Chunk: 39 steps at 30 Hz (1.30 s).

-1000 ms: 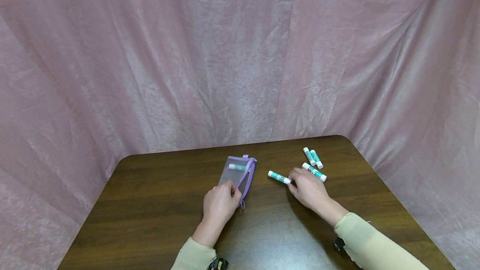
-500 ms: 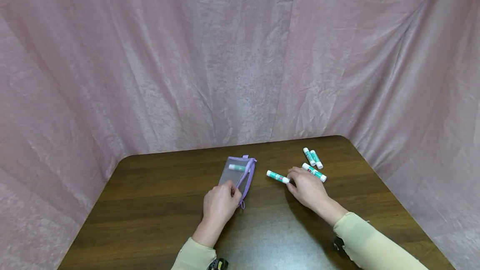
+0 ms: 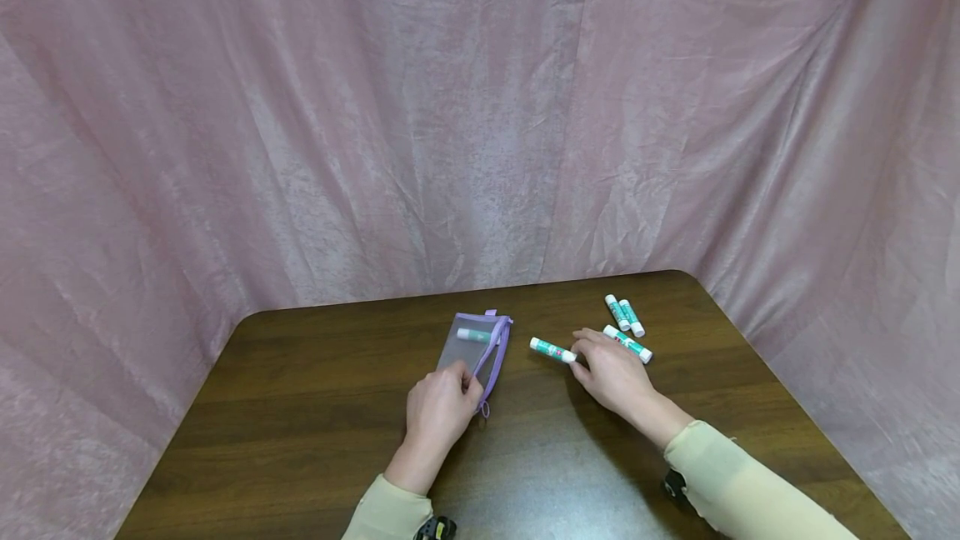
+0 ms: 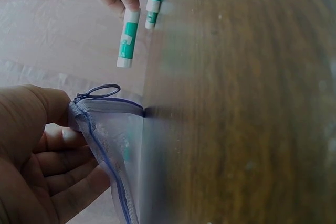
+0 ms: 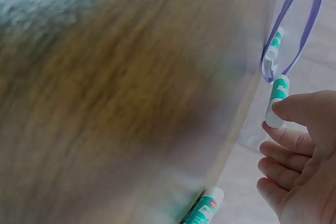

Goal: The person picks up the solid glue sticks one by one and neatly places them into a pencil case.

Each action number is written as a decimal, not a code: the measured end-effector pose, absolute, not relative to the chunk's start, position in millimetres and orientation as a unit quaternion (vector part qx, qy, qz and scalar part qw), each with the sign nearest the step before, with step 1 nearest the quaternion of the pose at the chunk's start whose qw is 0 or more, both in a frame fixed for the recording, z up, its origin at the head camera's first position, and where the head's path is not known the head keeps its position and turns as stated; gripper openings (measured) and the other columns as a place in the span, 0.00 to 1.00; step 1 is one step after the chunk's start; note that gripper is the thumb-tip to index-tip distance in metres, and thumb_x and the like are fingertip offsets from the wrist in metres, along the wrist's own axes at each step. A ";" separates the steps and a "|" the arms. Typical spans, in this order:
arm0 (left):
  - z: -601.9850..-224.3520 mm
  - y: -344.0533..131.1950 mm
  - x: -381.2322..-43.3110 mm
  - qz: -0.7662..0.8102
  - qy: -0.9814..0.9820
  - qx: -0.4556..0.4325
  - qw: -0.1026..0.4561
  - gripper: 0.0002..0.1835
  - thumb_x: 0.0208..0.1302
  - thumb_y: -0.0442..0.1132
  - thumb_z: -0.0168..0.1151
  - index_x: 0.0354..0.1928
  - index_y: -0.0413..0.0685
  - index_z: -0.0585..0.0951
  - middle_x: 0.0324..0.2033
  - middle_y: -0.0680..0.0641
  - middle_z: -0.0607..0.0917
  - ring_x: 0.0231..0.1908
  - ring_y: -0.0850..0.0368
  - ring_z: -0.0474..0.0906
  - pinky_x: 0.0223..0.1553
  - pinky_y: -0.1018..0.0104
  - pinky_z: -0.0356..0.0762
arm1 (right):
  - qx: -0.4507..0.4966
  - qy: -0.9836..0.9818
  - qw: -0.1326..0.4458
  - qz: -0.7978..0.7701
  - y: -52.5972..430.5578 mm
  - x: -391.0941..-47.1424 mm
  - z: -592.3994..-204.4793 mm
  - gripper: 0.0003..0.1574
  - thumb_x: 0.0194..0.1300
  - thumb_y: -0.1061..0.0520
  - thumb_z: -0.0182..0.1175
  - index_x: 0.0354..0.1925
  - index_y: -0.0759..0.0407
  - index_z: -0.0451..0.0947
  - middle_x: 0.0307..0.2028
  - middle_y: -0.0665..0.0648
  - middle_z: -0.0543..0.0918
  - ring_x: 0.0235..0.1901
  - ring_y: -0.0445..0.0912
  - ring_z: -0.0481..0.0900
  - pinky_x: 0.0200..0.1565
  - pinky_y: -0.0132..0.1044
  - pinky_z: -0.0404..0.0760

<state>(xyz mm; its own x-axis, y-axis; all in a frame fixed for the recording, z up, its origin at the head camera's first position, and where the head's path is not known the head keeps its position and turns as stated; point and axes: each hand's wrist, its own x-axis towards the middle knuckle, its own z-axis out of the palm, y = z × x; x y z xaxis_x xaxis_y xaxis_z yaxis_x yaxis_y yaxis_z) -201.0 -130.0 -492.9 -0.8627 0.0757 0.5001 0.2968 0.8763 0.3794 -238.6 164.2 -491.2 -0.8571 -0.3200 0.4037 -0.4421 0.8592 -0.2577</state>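
Note:
My left hand [image 3: 442,402] pinches the near end of a purple-edged mesh zipper pouch [image 3: 457,354], beside its zipper pull. The pouch lies with its zipper parted, and one green-and-white glue stick [image 3: 474,335] shows through the mesh inside. Between thumb and forefinger, my right hand [image 3: 611,372] holds another glue stick [image 3: 550,349] by one white end. Its free end points left at the pouch opening; in the right wrist view this held glue stick [image 5: 280,90] appears close to the purple rim. The other fingers of the right hand are loosely bent.
Just beyond the right hand lies a loose glue stick [image 3: 628,344]. Farther back, a pair of glue sticks [image 3: 617,312] rest side by side near the right rear corner of the brown wooden table [image 3: 322,382]. A pink curtain [image 3: 480,123] hangs behind the table.
The right hand has moved slightly left with its glue stick, nearer the pouch. The left hand and pouch have stayed in place.

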 end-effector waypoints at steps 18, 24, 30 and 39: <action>-490.7 -130.5 -200.1 -0.233 -0.939 -0.101 0.232 0.16 0.62 0.36 0.69 0.22 0.56 0.73 0.15 0.58 0.73 0.15 0.56 0.68 0.19 0.55 0.67 | 0.211 -0.948 0.175 0.165 150.4 -244.0 -488.7 0.08 0.64 0.61 0.77 0.40 0.59 0.88 0.59 0.63 0.89 0.64 0.61 0.84 0.60 0.57 0.83; -490.4 -130.5 -199.8 -0.235 -0.939 -0.101 0.231 0.16 0.62 0.35 0.69 0.22 0.56 0.73 0.15 0.58 0.73 0.15 0.56 0.68 0.19 0.55 0.67 | 0.213 -0.948 0.169 0.165 145.6 -243.4 -486.1 0.07 0.64 0.61 0.76 0.41 0.59 0.88 0.59 0.63 0.89 0.64 0.61 0.84 0.59 0.58 0.83; -491.3 -131.1 -200.4 -0.232 -0.942 -0.100 0.222 0.16 0.63 0.36 0.69 0.22 0.56 0.73 0.15 0.58 0.72 0.16 0.56 0.67 0.20 0.56 0.67 | 0.213 -0.949 0.167 0.161 140.0 -243.1 -485.2 0.06 0.64 0.61 0.75 0.40 0.58 0.88 0.58 0.61 0.89 0.64 0.60 0.84 0.59 0.57 0.83; -492.3 -131.6 -201.3 -0.232 -0.941 -0.100 0.224 0.16 0.63 0.36 0.69 0.22 0.56 0.73 0.15 0.58 0.72 0.16 0.57 0.67 0.19 0.57 0.67 | 0.222 -0.947 0.172 0.158 133.0 -245.6 -483.5 0.06 0.64 0.61 0.75 0.39 0.58 0.88 0.59 0.61 0.89 0.64 0.60 0.84 0.59 0.56 0.83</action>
<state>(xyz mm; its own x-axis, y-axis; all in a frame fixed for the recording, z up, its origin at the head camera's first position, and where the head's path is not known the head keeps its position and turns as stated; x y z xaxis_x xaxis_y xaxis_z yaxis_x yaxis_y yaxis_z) -201.3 -131.6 -492.3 -0.8796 0.0844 0.4681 0.2922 0.8725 0.3917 -245.6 133.0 -483.5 -0.8425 -0.3651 0.3962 -0.4738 0.8521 -0.2223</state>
